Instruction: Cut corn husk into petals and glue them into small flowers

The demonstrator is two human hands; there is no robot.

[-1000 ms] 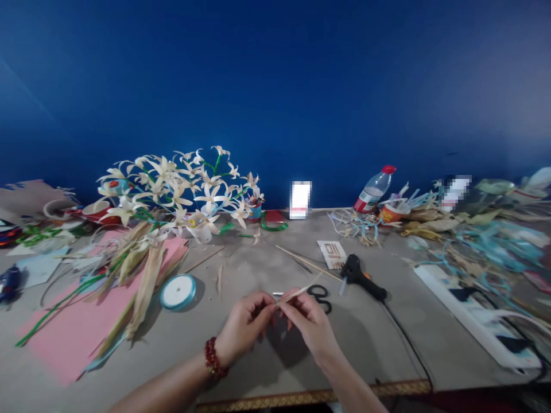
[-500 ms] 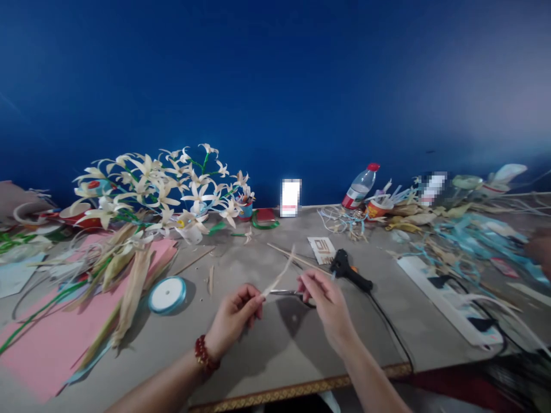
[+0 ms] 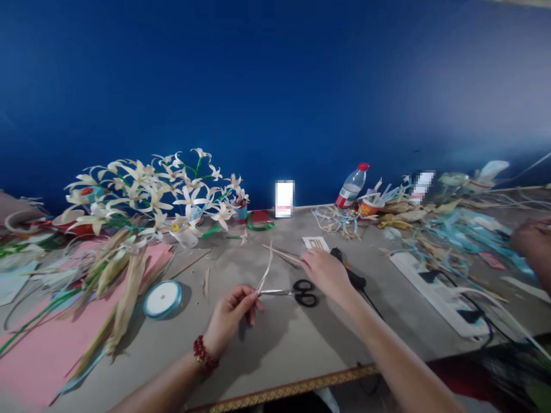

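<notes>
My left hand [image 3: 239, 307], with a dark red bead bracelet on the wrist, pinches a thin pale strip [image 3: 267, 267] that looks like dried husk. The strip points upward from the fingertips. Just right of these fingers, scissors [image 3: 305, 293] with black handles lie on the table. My right hand [image 3: 325, 271] is stretched over the thin wooden sticks [image 3: 282, 252] and the white patterned card [image 3: 313, 242]. Its fingers point down and are mostly hidden, so whether they hold anything does not show. Under and beside that hand lies a black glue gun [image 3: 355, 280], partly covered.
A ribbon spool [image 3: 162, 299] and husks [image 3: 127, 301] on pink paper [image 3: 37, 355] lie left, below pale handmade flowers [image 3: 189, 195]. A bottle [image 3: 353, 186] stands at the back. A power strip [image 3: 439, 295] lies right; another person's hand [image 3: 534, 244] is at the far right.
My right hand has moved away from the scissor handles, up and forward over the sticks, the card and the glue gun. My left hand keeps the strip, now more upright.
</notes>
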